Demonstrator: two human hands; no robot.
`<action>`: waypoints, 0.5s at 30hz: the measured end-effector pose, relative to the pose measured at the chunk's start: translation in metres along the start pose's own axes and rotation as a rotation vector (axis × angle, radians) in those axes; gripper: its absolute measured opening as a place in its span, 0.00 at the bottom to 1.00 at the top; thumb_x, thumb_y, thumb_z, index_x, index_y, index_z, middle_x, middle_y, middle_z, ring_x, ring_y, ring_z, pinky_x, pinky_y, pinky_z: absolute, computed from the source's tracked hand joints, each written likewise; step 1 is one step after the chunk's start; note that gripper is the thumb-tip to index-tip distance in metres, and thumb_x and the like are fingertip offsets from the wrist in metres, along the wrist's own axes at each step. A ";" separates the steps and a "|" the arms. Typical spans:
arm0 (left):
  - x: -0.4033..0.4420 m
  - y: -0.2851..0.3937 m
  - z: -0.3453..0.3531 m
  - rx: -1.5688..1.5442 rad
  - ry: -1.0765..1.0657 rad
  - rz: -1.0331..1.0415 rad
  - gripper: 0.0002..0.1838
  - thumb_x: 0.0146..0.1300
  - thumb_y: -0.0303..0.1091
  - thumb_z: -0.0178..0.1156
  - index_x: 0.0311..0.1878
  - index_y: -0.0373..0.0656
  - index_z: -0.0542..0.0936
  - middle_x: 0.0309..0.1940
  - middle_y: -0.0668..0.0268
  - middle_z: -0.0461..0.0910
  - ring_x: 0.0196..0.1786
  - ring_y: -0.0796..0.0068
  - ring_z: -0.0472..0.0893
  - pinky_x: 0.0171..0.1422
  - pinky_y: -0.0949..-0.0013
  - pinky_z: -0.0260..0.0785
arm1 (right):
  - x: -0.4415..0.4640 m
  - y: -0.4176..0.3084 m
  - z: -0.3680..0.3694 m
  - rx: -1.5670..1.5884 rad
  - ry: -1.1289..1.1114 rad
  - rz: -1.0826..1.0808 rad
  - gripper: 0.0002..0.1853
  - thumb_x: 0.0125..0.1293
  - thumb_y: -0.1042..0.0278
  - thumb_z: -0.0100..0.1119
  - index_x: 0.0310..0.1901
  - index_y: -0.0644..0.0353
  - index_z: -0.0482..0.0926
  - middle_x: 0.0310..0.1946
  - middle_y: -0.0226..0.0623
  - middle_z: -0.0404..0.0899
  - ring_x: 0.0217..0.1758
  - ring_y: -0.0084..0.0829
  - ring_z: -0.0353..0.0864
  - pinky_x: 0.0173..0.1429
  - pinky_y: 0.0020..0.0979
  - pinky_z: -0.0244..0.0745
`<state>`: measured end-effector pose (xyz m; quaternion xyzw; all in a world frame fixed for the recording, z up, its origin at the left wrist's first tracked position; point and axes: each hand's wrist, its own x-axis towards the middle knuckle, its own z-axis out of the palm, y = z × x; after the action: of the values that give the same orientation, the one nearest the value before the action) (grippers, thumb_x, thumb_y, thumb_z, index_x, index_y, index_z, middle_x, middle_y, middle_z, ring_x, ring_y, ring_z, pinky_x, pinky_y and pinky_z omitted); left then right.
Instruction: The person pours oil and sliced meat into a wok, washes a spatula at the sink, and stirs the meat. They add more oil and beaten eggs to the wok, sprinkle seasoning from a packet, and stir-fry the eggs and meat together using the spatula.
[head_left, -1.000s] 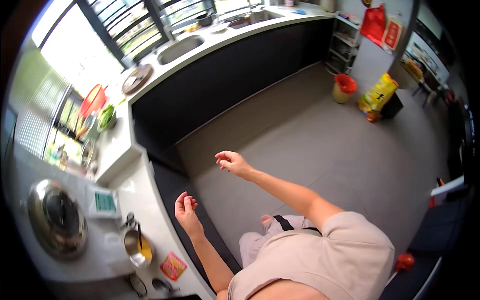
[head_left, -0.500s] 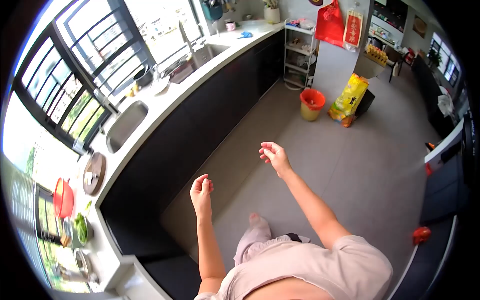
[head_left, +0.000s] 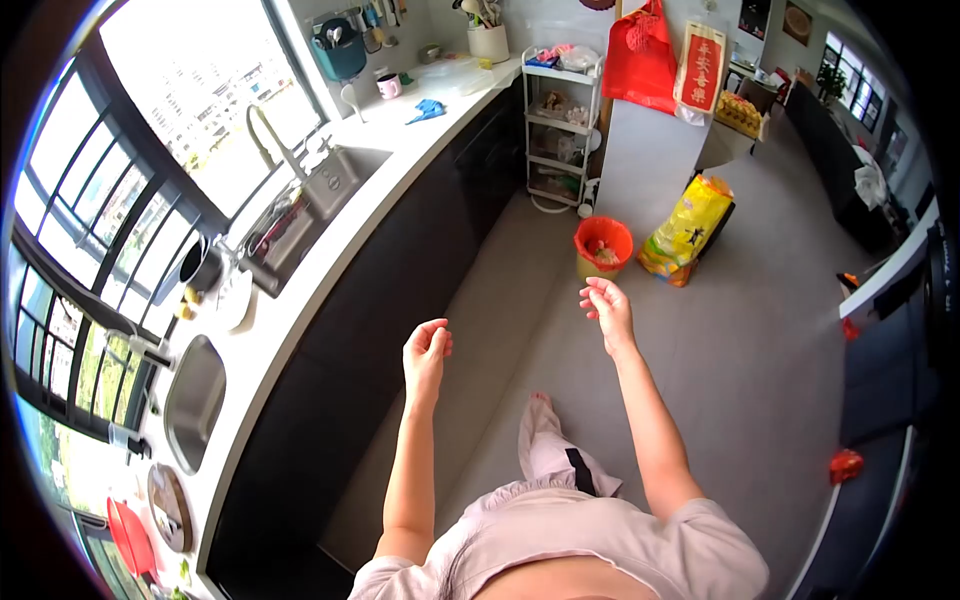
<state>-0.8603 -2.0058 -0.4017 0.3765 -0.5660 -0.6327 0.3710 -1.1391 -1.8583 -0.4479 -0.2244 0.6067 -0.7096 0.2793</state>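
Observation:
Out over the floor, my left hand (head_left: pixel 426 355) is raised in front of the dark cabinets with its fingers curled in against the thumb. I see nothing in it. My right hand (head_left: pixel 608 310) is held forward with loosely bent fingers a little apart, and it is empty. In the picture its fingertips lie just below a bin (head_left: pixel 604 243) with a red liner and some waste inside. A yellow bag (head_left: pixel 688 232) stands on the floor to the right of the bin. Neither hand touches anything.
On the left runs a white counter (head_left: pixel 262 340) with a double sink (head_left: pixel 335 185), a smaller sink (head_left: pixel 195 400), a round board (head_left: pixel 170 507) and a red basin (head_left: pixel 130 537). A blue cloth (head_left: pixel 427 110) lies farther along. A white shelf rack (head_left: pixel 560 130) stands at the counter's end.
My view has moved forward and turned, so the bin, bag and rack look nearer and the near counter has slid down. Both hands stay raised in nearly the same pose, with a foot stepping forward.

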 end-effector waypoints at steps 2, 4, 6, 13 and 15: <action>0.065 0.004 0.026 -0.038 0.002 -0.042 0.08 0.69 0.30 0.56 0.47 0.40 0.79 0.32 0.73 0.77 0.35 0.86 0.75 0.41 0.80 0.69 | 0.074 -0.011 0.001 -0.034 0.018 -0.007 0.12 0.70 0.69 0.50 0.52 0.59 0.75 0.39 0.30 0.80 0.37 0.19 0.78 0.38 0.21 0.71; 0.127 0.014 0.049 -0.053 -0.012 -0.051 0.09 0.68 0.32 0.56 0.48 0.41 0.79 0.32 0.72 0.78 0.35 0.84 0.77 0.41 0.79 0.72 | 0.142 -0.028 0.007 -0.051 0.007 -0.039 0.12 0.71 0.69 0.49 0.52 0.59 0.76 0.39 0.30 0.80 0.37 0.18 0.77 0.38 0.20 0.71; 0.188 0.022 0.065 -0.055 -0.021 -0.017 0.09 0.68 0.32 0.57 0.48 0.41 0.79 0.32 0.72 0.78 0.35 0.84 0.77 0.41 0.79 0.72 | 0.217 -0.039 0.016 -0.073 -0.017 -0.114 0.12 0.71 0.69 0.51 0.53 0.59 0.76 0.40 0.30 0.80 0.38 0.19 0.78 0.39 0.21 0.71; 0.395 0.029 0.093 -0.039 0.066 0.028 0.11 0.67 0.33 0.58 0.49 0.40 0.79 0.33 0.72 0.78 0.36 0.83 0.77 0.41 0.78 0.71 | 0.446 -0.077 0.082 -0.181 -0.138 -0.245 0.11 0.70 0.70 0.52 0.51 0.59 0.77 0.43 0.28 0.81 0.43 0.17 0.78 0.41 0.20 0.72; 0.460 0.029 0.099 -0.063 0.054 0.042 0.09 0.68 0.31 0.56 0.48 0.40 0.79 0.33 0.72 0.78 0.35 0.84 0.76 0.41 0.78 0.70 | 0.511 -0.079 0.103 -0.193 -0.167 -0.296 0.11 0.70 0.71 0.52 0.51 0.60 0.77 0.42 0.28 0.81 0.42 0.17 0.78 0.41 0.21 0.72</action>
<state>-1.1509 -2.3769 -0.3918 0.3696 -0.5435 -0.6318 0.4109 -1.4614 -2.2675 -0.3641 -0.3950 0.6072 -0.6603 0.1985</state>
